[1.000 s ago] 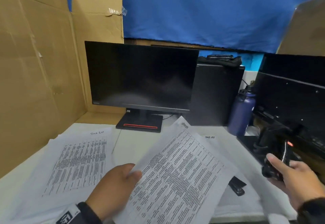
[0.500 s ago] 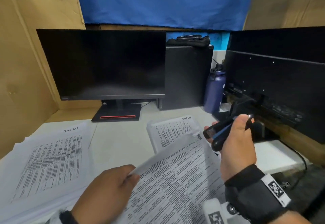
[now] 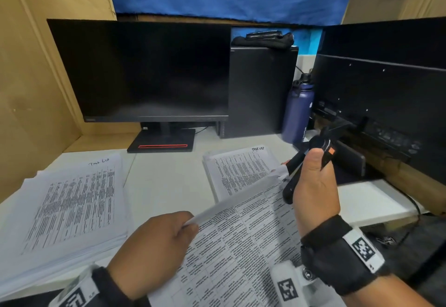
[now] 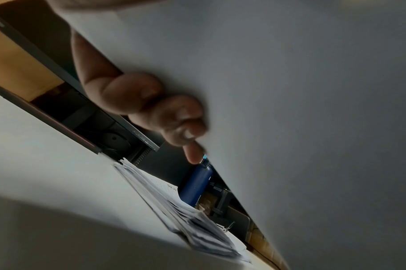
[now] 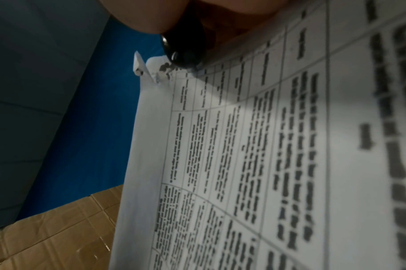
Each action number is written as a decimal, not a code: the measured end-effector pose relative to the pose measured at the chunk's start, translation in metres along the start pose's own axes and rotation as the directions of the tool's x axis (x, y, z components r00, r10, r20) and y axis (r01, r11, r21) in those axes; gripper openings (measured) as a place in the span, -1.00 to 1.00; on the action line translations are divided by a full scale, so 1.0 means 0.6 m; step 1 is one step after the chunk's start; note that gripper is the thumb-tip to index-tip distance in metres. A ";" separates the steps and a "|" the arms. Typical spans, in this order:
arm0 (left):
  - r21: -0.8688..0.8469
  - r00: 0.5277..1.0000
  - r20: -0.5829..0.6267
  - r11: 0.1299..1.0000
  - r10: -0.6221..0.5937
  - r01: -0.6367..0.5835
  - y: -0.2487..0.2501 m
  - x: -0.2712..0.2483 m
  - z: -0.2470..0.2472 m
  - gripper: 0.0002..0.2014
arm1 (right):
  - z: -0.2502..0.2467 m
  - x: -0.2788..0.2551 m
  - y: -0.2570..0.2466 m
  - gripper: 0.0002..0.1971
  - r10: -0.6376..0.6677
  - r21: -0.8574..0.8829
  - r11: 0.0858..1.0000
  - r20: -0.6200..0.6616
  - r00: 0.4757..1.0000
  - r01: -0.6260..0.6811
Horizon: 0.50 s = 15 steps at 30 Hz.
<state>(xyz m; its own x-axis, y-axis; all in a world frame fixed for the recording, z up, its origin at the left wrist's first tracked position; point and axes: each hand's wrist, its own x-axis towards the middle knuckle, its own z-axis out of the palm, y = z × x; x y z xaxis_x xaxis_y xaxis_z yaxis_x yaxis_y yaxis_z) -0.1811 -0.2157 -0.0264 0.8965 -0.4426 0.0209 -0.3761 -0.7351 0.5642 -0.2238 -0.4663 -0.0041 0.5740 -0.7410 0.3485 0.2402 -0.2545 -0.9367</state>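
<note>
My left hand (image 3: pixel 189 223) pinches the left edge of a sheaf of printed table sheets (image 3: pixel 241 234), lifted above the desk. The left wrist view shows curled fingers (image 4: pixel 151 102) under the sheaf's blank underside (image 4: pixel 289 109). My right hand (image 3: pixel 313 181) grips a black stapler (image 3: pixel 295 165) with an orange mark, thumb on top. The stapler's mouth sits at the sheaf's top right corner. In the right wrist view the stapler's nose (image 5: pixel 185 49) lies on the corner of the printed sheet (image 5: pixel 243 146), where the paper is curled.
A thick paper stack (image 3: pixel 72 200) lies on the white desk at left, a smaller stack (image 3: pixel 239 167) in the middle. Behind stand a dark monitor (image 3: pixel 149 70), a black tower (image 3: pixel 260 89), a blue bottle (image 3: pixel 298 111) and another monitor's back (image 3: pixel 386 94). Cardboard walls (image 3: pixel 36 65) enclose the desk.
My right hand has carried the stapler from the desk's right side to the sheaf's top corner. My left hand keeps its hold and has tilted the sheaf up.
</note>
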 end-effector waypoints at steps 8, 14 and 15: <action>0.140 0.998 0.004 0.988 0.059 -0.059 0.017 -0.017 0.019 -0.68 | -0.015 0.014 0.011 -0.32 -0.045 -0.111 0.993 0.001 0.999 0.045; 0.220 0.996 -0.032 0.973 0.083 -0.074 0.032 -0.019 0.026 -0.71 | -0.022 0.031 0.012 -0.57 -0.017 -0.119 0.993 0.068 0.998 0.025; 0.201 0.996 -0.045 0.977 0.076 -0.066 0.028 -0.015 0.023 -0.71 | -0.025 0.040 0.005 -0.69 0.009 -0.118 0.993 0.096 0.995 0.002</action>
<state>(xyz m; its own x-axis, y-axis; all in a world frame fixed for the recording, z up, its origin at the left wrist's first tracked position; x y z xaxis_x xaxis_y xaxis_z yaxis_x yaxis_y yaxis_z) -0.1986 -0.2314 -0.0287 0.8747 -0.4741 0.1008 -0.4738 -0.7926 0.3839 -0.2208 -0.4943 0.0007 0.6484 -0.6803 0.3416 0.1477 -0.3277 -0.9331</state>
